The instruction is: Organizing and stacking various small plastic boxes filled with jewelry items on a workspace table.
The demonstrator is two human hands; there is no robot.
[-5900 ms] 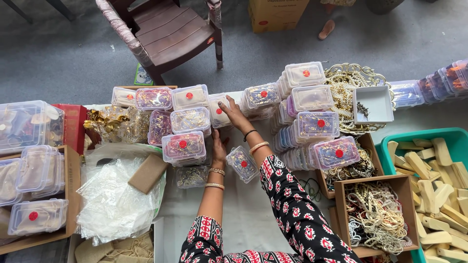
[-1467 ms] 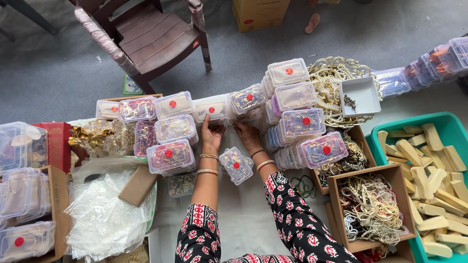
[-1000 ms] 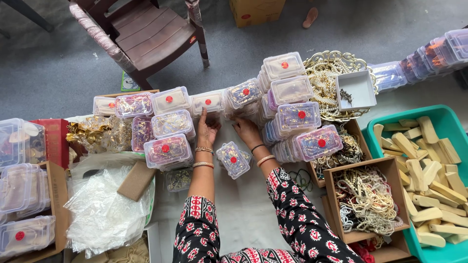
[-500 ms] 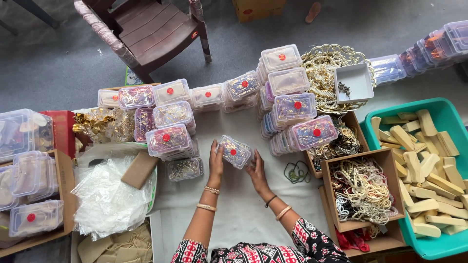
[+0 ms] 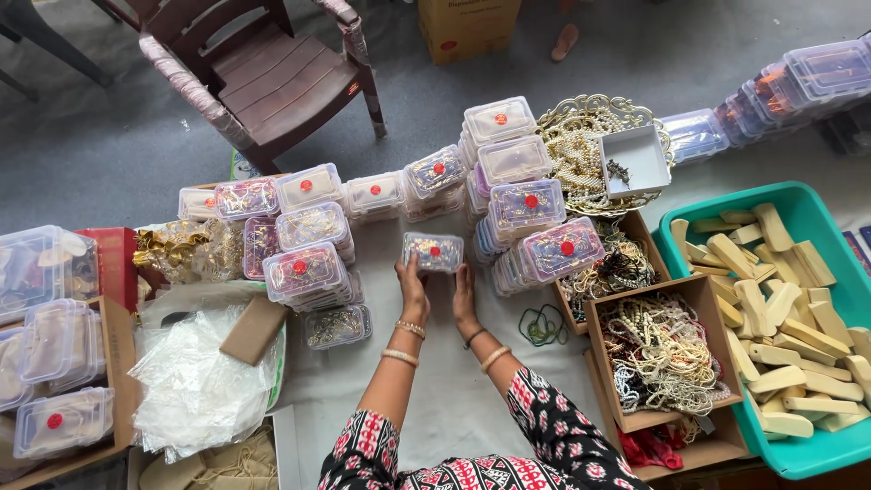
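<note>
My left hand [image 5: 412, 286] and my right hand [image 5: 464, 292] both hold one small clear plastic box [image 5: 433, 252] with a red dot on its lid and jewellery inside. The box is over the white cloth [image 5: 426, 399] in the middle of the table. A row of similar boxes [image 5: 376, 193] lies just beyond it. A stack of boxes [image 5: 307, 269] stands to the left of my left hand. A taller pile of boxes [image 5: 526, 209] rises to the right of my right hand.
Cardboard boxes of bead necklaces [image 5: 658, 358] sit at the right, beside a teal tub of wooden pieces [image 5: 780, 299]. A gold tray of pearls with a white dish [image 5: 635, 159] is behind. Clear bags [image 5: 195, 386] and empty boxes [image 5: 45, 363] lie left. A brown chair [image 5: 263, 77] stands beyond.
My hands pulled back from the far row of boxes, closed on the single box on the cloth and now hold it slightly farther from me.
</note>
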